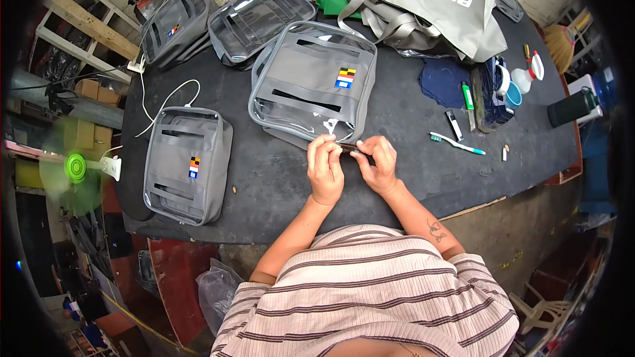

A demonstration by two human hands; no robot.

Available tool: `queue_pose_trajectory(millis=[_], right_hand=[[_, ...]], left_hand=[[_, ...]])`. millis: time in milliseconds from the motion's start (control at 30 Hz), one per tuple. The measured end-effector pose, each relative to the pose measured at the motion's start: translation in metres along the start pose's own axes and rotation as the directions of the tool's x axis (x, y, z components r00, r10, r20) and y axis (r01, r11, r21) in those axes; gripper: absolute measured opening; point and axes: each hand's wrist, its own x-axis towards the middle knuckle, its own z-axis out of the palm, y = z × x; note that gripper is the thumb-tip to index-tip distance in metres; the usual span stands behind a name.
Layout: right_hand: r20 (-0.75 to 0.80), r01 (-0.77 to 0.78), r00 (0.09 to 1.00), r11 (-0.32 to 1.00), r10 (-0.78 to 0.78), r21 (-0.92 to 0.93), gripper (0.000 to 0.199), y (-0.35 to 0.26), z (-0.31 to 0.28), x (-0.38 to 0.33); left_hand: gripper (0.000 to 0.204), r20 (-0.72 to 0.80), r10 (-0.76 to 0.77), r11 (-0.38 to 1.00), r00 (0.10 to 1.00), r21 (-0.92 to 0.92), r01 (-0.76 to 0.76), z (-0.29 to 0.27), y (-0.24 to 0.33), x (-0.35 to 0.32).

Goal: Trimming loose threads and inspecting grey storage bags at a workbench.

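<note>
Close in front of me, a grey fabric bag with transparent plastic panels and a small coloured patch lies on the black table. At its near edge, my left hand is closed, fingertips pinched together. My right hand mirrors it just to the right, thumb and fingers pressed together. Between the two sets of fingertips shows a small dark, narrow piece. Whether it belongs to the bag's edge or is separate, I cannot tell.
Similar bags lie at left, far left and behind. A large grey tote fills the back. On the right are a toothbrush, a green tube, a blue cloth and a spray bottle. A white cable crosses the left.
</note>
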Motion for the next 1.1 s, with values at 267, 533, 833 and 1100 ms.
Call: queue_pose_trajectory(millis=[267,533,833,1100], right_hand=[[-0.050,-0.062,0.997,0.997,0.064,0.037,0.023,0.003,-0.003,0.001],[0.252,-0.681,0.697,0.508,0.672,0.527,0.062,-0.007,-0.011,0.013],[-0.015,-0.561,0.828,0.827,0.561,-0.019,0.035,0.046,-0.022,0.047],[-0.052,-0.515,0.834,0.742,0.549,-0.429,0.022,0.002,-0.059,0.040]], left_hand=[[0.002,0.064,-0.093,0.992,0.994,-0.081,0.098,-0.001,-0.002,-0.001],[0.055,-0.200,-0.499,0.821,0.843,-0.419,0.387,-0.072,-0.041,0.102],[0.045,-0.074,-0.501,0.841,0.862,-0.275,0.465,-0.059,-0.072,0.079],[0.023,0.104,-0.647,0.704,0.755,-0.300,0.644,-0.037,-0.047,0.077]])
